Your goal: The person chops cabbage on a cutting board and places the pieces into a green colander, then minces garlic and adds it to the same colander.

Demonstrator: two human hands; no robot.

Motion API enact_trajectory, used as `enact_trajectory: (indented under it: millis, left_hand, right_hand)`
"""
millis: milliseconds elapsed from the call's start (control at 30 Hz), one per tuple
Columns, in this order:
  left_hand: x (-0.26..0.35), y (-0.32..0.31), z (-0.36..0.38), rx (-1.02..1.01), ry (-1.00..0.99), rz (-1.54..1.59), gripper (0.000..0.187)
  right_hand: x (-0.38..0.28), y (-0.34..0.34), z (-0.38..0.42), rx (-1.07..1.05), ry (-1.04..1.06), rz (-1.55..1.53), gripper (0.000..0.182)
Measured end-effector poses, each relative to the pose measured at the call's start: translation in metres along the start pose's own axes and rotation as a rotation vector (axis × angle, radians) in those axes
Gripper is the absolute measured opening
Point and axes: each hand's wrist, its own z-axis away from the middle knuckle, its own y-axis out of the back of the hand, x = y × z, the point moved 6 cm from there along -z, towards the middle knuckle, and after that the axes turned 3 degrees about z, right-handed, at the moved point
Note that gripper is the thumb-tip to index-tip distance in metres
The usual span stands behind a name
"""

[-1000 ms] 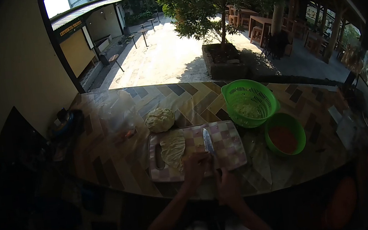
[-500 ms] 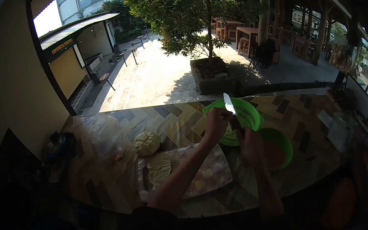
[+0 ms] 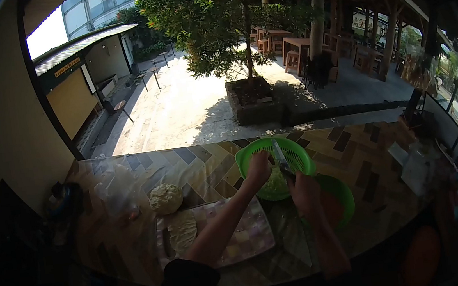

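Note:
My right hand (image 3: pixel 306 192) grips a knife (image 3: pixel 279 153) by its handle, the blade pointing up and away over a green colander (image 3: pixel 305 159). Close beside the blade is my left hand (image 3: pixel 259 169), its fingers closed; whatever they hold is hidden. Pale shredded cabbage (image 3: pixel 274 186) lies inside the colander. Partly behind my right hand stands a green bowl (image 3: pixel 349 197) with something orange in it. To the left, a cabbage leaf (image 3: pixel 182 231) rests on a checkered cutting board (image 3: pixel 253 228), and a cabbage head (image 3: pixel 166 199) sits just beyond the board.
A clear plastic bag (image 3: pixel 117 192) lies on the patterned counter (image 3: pixel 203 165) at the left. Dark items (image 3: pixel 61 200) stand by the left wall, and pale packets (image 3: pixel 415 166) lie at the right. Past the counter are a tree in a planter (image 3: pixel 253 103) and wooden tables.
The view has shifted, so the counter appears lower and further left. The knife leans slightly more to the right against the colander. Both hands stay over and beside the colander.

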Motion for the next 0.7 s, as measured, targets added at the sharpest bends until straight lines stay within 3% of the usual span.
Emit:
enact_trajectory:
  millis: [100,200,300,433,567,700]
  left_hand:
    - [-0.005,-0.001,-0.001,0.01,0.083,0.219,0.029]
    - [0.024,0.012,0.006,0.124,0.041,0.224,0.034]
    - [0.035,-0.007,0.013,0.099,-0.118,0.304,0.037]
    - [0.06,-0.004,0.036,-0.054,0.08,0.309,0.038]
    - [0.08,0.01,0.054,-0.017,-0.067,0.294,0.025]
    - [0.054,-0.003,0.04,-0.257,0.183,-0.045,0.027]
  right_hand:
    - [0.006,-0.004,-0.002,-0.004,0.004,-0.005,0.031]
    - [0.007,-0.005,-0.004,0.024,0.013,-0.024,0.031]
    - [0.008,-0.002,-0.006,0.048,0.006,-0.067,0.031]
    - [0.01,0.003,-0.01,0.018,-0.043,-0.102,0.031]
    - [0.016,0.005,-0.013,0.029,-0.064,-0.111,0.032]
    - [0.021,0.001,-0.012,0.034,-0.071,-0.101,0.033]
